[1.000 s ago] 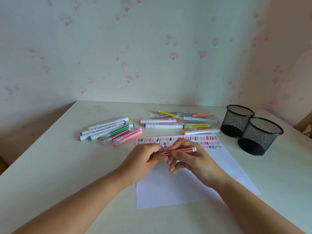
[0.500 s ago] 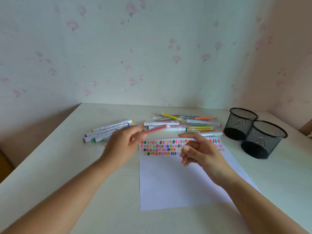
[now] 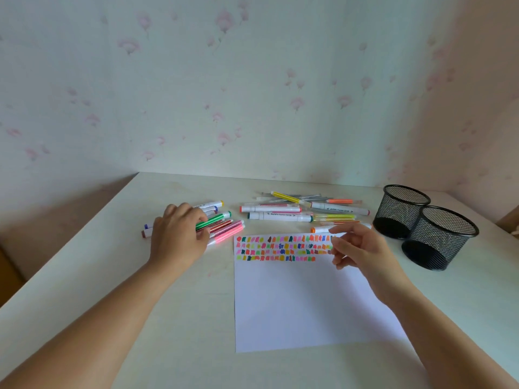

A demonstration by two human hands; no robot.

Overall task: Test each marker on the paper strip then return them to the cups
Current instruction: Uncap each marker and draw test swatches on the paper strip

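A white paper sheet [image 3: 295,304] lies in front of me, with rows of colour swatches [image 3: 280,248] along its top. My left hand [image 3: 178,237] lies palm down on the left pile of markers [image 3: 224,231], its fingertips on the end of a red marker [image 3: 223,226] that rests between a green and a pink one. My right hand [image 3: 356,248] hovers over the sheet's upper right corner, fingers loosely curled and holding nothing. A second pile of markers [image 3: 295,213] lies behind the paper. Two black mesh cups [image 3: 401,211] [image 3: 441,240] stand at the right.
The white table [image 3: 84,290] meets flowered walls at the back and right. Its left edge drops off beside my left arm. An orange-capped marker [image 3: 323,229] lies just behind the paper's top edge.
My left hand carried the red marker from the centre over to the left pile and lowered it there. My right hand let go of it and stays above the paper's corner.
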